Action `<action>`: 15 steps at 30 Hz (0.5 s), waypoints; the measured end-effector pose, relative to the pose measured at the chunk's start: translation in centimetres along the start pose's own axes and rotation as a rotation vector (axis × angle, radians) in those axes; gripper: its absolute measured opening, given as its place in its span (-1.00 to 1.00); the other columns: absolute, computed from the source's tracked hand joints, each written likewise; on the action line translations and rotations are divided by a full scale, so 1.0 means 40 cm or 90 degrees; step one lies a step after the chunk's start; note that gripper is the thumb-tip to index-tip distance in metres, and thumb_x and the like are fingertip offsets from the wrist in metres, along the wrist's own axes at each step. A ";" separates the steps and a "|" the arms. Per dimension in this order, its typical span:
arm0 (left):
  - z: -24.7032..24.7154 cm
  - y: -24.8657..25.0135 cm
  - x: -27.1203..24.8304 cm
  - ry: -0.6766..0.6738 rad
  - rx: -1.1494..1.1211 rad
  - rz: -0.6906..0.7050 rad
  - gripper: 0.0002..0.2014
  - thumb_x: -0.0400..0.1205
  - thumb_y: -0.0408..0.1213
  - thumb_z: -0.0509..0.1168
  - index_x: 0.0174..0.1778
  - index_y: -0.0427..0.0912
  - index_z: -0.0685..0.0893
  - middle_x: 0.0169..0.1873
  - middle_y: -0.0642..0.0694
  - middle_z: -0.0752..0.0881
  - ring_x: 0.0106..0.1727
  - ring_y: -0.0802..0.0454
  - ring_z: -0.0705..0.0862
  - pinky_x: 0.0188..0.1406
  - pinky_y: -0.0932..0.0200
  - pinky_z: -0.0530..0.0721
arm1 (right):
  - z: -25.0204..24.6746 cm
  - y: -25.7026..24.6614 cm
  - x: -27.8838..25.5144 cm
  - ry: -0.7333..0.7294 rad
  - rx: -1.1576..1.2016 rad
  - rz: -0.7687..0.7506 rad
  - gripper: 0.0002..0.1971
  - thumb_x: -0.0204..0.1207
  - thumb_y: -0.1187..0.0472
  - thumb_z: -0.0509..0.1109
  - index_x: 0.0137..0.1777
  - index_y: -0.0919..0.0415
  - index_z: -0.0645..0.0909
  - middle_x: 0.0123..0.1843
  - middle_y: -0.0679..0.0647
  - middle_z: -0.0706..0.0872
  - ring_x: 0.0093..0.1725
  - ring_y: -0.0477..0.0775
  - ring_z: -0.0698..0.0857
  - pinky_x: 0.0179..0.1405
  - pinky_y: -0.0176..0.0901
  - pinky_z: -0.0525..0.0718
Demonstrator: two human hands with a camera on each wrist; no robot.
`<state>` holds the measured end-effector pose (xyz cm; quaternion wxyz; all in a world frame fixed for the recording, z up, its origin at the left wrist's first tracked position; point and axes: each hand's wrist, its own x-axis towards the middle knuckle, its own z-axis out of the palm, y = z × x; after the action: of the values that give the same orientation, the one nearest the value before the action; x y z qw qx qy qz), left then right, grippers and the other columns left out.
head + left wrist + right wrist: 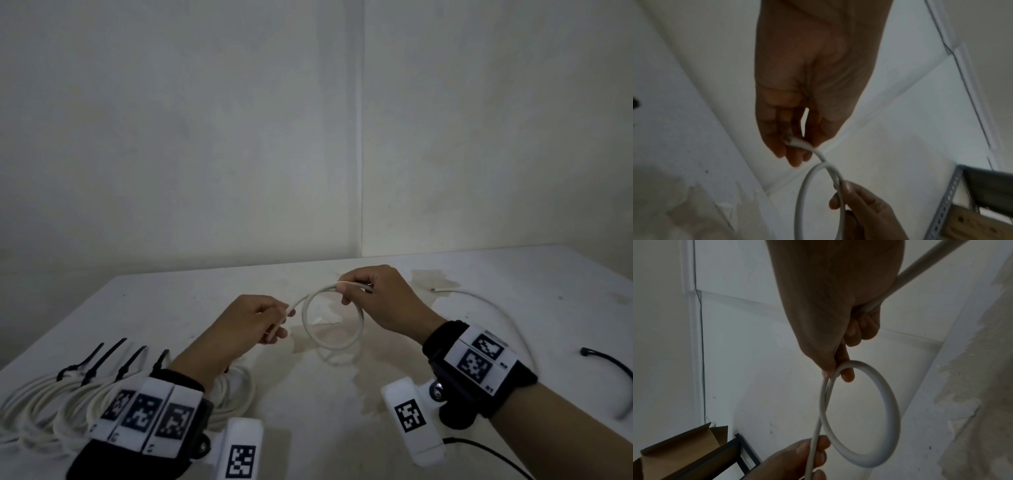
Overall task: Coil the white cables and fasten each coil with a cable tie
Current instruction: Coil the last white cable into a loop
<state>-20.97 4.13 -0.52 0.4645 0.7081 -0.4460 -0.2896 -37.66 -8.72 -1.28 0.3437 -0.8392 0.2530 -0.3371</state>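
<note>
A white cable [331, 346] is bent into one small loop above the table's middle. My right hand [346, 291] grips the top of the loop, where the strands cross. My left hand [282, 322] pinches the cable's short free end just left of the loop. In the left wrist view, the left hand [795, 146] holds that end and the loop [800, 194] hangs below it. The right wrist view shows the right hand [836, 371] curled round the cable, with the loop [893, 410] under it. The cable's long tail [507, 318] trails over the table to the right.
Several coiled white cables [41, 407] bound with black ties [92, 363] lie at the table's near left, partly under my left wrist. One loose black cable tie [613, 368] lies at the right edge. A stained white table [342, 411] meets walls behind.
</note>
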 end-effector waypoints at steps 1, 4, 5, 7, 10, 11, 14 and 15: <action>-0.005 -0.003 -0.005 -0.027 -0.038 -0.011 -0.82 0.66 -0.43 0.20 -0.09 -0.33 0.72 -0.33 -0.12 0.71 -0.44 0.25 0.72 -0.35 0.39 0.70 | 0.000 0.001 -0.002 0.006 -0.005 0.000 -0.65 0.53 0.18 0.37 -0.50 -0.08 0.57 -0.50 -0.20 0.65 -0.47 -0.13 0.47 -0.41 -0.30 0.41; 0.002 -0.010 -0.013 -0.042 -0.169 -0.014 -0.90 0.58 -0.45 0.29 -0.10 -0.32 0.71 -0.39 -0.05 0.75 -0.33 0.15 0.72 -0.26 0.35 0.73 | 0.007 -0.003 -0.003 0.028 0.010 -0.001 -0.65 0.54 0.19 0.37 -0.49 -0.09 0.58 -0.43 -0.10 0.69 -0.41 -0.01 0.51 -0.42 -0.25 0.42; 0.010 -0.011 -0.014 -0.035 -0.198 -0.009 -0.93 0.55 -0.43 0.31 -0.13 -0.30 0.71 -0.37 -0.05 0.76 -0.25 0.09 0.70 -0.19 0.31 0.73 | 0.008 -0.006 -0.002 0.036 0.019 -0.003 -0.65 0.54 0.19 0.37 -0.49 -0.08 0.58 -0.41 -0.05 0.70 -0.41 0.00 0.51 -0.44 -0.30 0.41; 0.031 -0.011 -0.018 -0.036 -0.257 0.003 -0.96 0.46 -0.36 0.36 -0.27 -0.26 0.68 -0.25 -0.11 0.74 -0.13 0.01 0.67 -0.04 0.20 0.71 | 0.010 -0.013 -0.003 0.050 0.025 -0.016 -0.64 0.54 0.20 0.37 -0.50 -0.08 0.56 -0.40 -0.03 0.69 -0.48 -0.09 0.47 -0.51 -0.43 0.36; 0.062 0.004 -0.024 -0.044 -0.384 0.010 -0.89 0.32 -0.36 0.38 -0.41 -0.27 0.56 -0.27 -0.17 0.77 -0.22 -0.01 0.76 -0.18 0.16 0.79 | 0.018 -0.019 -0.011 0.053 0.019 -0.035 -0.63 0.54 0.22 0.37 -0.49 -0.12 0.53 -0.44 -0.09 0.65 -0.56 -0.22 0.49 -0.53 -0.50 0.38; 0.071 0.009 -0.024 -0.034 -0.381 0.015 -0.85 0.35 -0.42 0.39 -0.36 -0.27 0.50 -0.37 -0.15 0.75 -0.35 0.01 0.75 -0.30 0.19 0.78 | 0.019 -0.019 -0.016 0.054 0.020 -0.036 -0.63 0.54 0.23 0.37 -0.48 -0.11 0.54 -0.46 -0.11 0.64 -0.56 -0.23 0.49 -0.53 -0.50 0.38; 0.091 0.012 -0.019 -0.004 -0.270 0.027 -0.78 0.44 -0.52 0.42 -0.16 -0.25 0.50 -0.51 -0.09 0.70 -0.55 0.11 0.66 -0.42 0.25 0.72 | 0.015 -0.015 -0.022 0.057 0.032 -0.042 -0.64 0.54 0.24 0.37 -0.46 -0.12 0.55 -0.46 -0.12 0.64 -0.53 -0.19 0.51 -0.50 -0.47 0.39; 0.094 0.008 -0.018 0.007 -0.214 0.042 -0.80 0.44 -0.50 0.44 -0.13 -0.27 0.56 -0.48 -0.11 0.71 -0.55 0.12 0.66 -0.42 0.27 0.72 | 0.012 -0.015 -0.022 0.055 0.037 -0.041 -0.65 0.54 0.24 0.38 -0.46 -0.12 0.55 -0.45 -0.11 0.66 -0.49 -0.17 0.54 -0.47 -0.46 0.42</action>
<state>-24.51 3.21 -1.74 0.5878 0.6073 -0.4118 -0.3408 -37.77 -7.57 -1.44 0.3458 -0.8212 0.2303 -0.3912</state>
